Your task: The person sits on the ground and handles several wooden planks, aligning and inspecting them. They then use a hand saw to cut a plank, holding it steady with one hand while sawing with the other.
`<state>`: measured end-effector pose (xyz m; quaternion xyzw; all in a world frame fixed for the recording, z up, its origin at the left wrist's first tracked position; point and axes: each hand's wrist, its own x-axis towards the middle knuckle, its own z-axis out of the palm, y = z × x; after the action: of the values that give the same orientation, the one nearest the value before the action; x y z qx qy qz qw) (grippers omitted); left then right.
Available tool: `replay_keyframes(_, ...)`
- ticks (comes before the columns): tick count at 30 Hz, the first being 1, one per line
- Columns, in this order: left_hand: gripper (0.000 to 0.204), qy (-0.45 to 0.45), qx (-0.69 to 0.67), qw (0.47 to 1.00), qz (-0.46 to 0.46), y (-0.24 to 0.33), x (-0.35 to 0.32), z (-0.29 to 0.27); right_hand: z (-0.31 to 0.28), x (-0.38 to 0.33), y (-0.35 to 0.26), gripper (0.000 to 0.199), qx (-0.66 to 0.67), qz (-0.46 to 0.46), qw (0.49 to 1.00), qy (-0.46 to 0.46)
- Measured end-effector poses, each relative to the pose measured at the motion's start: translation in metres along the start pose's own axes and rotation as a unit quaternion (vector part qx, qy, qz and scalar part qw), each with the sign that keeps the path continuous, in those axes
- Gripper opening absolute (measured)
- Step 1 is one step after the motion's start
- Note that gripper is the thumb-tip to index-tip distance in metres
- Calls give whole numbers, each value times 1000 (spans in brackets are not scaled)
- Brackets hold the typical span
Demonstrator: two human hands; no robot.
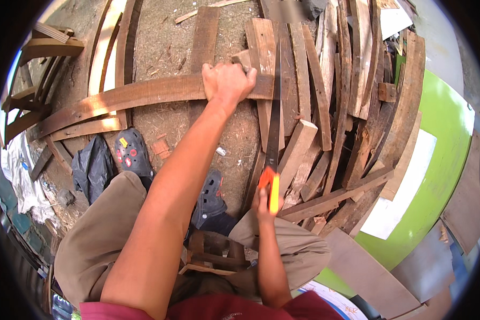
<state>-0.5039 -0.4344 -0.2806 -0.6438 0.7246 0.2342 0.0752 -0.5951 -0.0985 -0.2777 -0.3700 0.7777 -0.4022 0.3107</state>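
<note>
My left hand (228, 81) is closed over a long brown plank (144, 93) and presses it down near its right end. The plank lies crosswise over other boards, among them an upright-running board (204, 37) beneath my hand. In my right hand (264, 205) is a handsaw (274, 128), gripped by its orange and yellow handle. Its dark blade points away from me and crosses the plank just right of my left hand. Whether the teeth have cut into the wood, I cannot tell.
Many loose wood pieces (360, 64) are heaped on the right, beside a green panel (437, 122) with a white sheet (405, 184). A black plastic bag (93, 162) lies at left near my clog (133, 152). A wooden frame (42, 69) stands at the far left.
</note>
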Motion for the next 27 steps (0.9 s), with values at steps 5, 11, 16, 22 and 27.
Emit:
replay_keyframes(5, 59, 39, -26, 999, 2, -9, -3, 17, -12, -50, -23, 12, -75, -77, 994, -28)
replay_keyframes(11, 60, 47, 13, 999, 11, -2, 10, 13, -38, -39, -12, 12, -101, -58, 993, -2)
replay_keyframes(16, 61, 62, 20, 998, 17, -1, 6, 16, -20, -46, -4, 10, -81, -93, 992, -3)
replay_keyframes(22, 57, 61, 30, 998, 5, -2, 6, 20, 14, 43, -46, 12, -43, -100, 994, 3)
replay_keyframes(27, 58, 49, 38, 998, 12, 7, 4, 15, 27, 109, -52, 26, 20, -80, 996, 25)
